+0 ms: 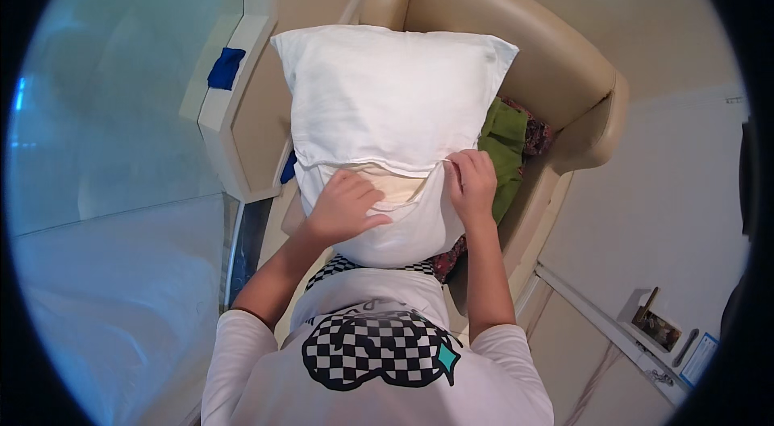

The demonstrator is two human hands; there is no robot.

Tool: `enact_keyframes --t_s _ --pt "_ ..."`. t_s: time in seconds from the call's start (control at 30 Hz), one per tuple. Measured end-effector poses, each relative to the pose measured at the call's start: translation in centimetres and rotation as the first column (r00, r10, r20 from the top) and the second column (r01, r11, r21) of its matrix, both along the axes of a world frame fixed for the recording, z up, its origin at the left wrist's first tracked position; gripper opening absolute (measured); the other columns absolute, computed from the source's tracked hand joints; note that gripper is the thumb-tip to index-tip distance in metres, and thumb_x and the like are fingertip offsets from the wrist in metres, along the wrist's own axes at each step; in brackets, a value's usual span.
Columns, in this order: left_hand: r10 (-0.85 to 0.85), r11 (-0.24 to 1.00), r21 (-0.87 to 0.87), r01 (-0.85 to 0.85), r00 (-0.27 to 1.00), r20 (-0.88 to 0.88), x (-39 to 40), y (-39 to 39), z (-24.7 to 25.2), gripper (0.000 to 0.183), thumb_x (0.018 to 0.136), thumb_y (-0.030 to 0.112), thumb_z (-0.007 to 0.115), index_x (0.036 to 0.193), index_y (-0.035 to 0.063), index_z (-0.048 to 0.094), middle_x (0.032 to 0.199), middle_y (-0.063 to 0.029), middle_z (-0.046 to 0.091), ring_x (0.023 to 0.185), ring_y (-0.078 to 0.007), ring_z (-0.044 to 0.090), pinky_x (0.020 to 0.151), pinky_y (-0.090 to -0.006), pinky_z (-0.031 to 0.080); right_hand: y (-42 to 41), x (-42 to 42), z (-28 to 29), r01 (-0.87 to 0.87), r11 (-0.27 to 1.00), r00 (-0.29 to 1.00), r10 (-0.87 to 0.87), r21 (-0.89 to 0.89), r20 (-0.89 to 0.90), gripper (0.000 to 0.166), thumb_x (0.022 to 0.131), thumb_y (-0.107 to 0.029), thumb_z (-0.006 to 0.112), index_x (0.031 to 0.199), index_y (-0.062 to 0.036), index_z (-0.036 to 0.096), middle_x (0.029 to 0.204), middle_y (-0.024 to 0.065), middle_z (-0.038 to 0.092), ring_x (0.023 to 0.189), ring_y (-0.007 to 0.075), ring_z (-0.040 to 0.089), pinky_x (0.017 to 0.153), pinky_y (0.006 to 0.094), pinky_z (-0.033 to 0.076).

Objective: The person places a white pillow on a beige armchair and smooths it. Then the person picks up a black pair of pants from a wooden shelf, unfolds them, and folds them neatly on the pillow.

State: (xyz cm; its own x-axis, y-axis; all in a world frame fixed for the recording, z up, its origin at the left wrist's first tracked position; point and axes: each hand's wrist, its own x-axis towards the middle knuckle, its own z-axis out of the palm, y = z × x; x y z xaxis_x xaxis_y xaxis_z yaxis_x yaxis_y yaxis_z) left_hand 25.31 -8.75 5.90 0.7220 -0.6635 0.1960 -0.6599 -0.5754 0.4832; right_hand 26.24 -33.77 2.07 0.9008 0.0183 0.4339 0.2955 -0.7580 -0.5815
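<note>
A plump pillow in a white pillowcase (387,93) rests before me, its near end by my lap. Across its lower part the case gapes, and a cream inner pillow (396,185) shows through the opening. At the opening's right end, my right hand (473,184) pinches the hem of the case between thumb and fingers. My left hand (347,208) lies over the left side of the opening, fingers bent and thumb spread away from them. Its fingertips touch the fabric, with no clear grip on it.
Behind and to the right of the pillow stands a beige leather-like armchair (502,21). Green cloth (505,130) and dark patterned fabric (537,134) lie on its seat. A blue cloth (226,68) sits on the pale ledge at left, beside a large glass-like panel (121,93).
</note>
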Motion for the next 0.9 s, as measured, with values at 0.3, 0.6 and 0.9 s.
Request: enact_keyframes --t_s 0.3,0.6,0.9 --pt "0.198 0.978 -0.102 -0.179 0.956 0.217 -0.8 5.8 0.3 0.011 0.067 0.006 0.067 0.075 0.0076 0.059 0.066 -0.0027 0.051 0.065 -0.0201 0.054 0.067 -0.034 0.041 -0.6 -0.2 1.1 -0.101 0.987 0.988 0.085 0.125 0.126 0.012 0.072 -0.001 0.066 0.081 -0.0028 0.059 0.08 0.0104 0.058 0.082 0.0291 0.055 0.08 0.038 0.04" --pt "0.568 0.822 -0.267 -0.502 0.751 0.337 7.5 7.0 -3.9 0.007 0.077 0.01 0.065 0.079 0.0065 0.059 0.071 -0.0062 0.053 0.067 -0.0265 0.052 0.064 -0.0355 0.041 1.3 2.6 -2.3 0.043 0.995 0.999 -0.045 0.092 0.023 0.006 0.081 -0.007 0.063 0.085 -0.0049 0.06 0.082 0.0112 0.058 0.084 0.0276 0.055 0.08 0.0373 0.038" --pt "0.533 0.31 -0.396 -0.864 0.503 -0.681 1.8 12.9 -13.2 0.037 0.086 0.019 0.063 0.117 0.0021 0.05 0.104 -0.0068 0.057 0.096 -0.0195 0.055 0.082 -0.0333 0.043 -0.4 -1.8 -5.6 0.32 0.918 0.947 -0.319 0.235 -0.044 0.047 0.083 -0.014 0.062 0.123 0.0035 0.045 0.125 0.0205 0.046 0.115 0.0309 0.044 0.102 0.0417 0.032"
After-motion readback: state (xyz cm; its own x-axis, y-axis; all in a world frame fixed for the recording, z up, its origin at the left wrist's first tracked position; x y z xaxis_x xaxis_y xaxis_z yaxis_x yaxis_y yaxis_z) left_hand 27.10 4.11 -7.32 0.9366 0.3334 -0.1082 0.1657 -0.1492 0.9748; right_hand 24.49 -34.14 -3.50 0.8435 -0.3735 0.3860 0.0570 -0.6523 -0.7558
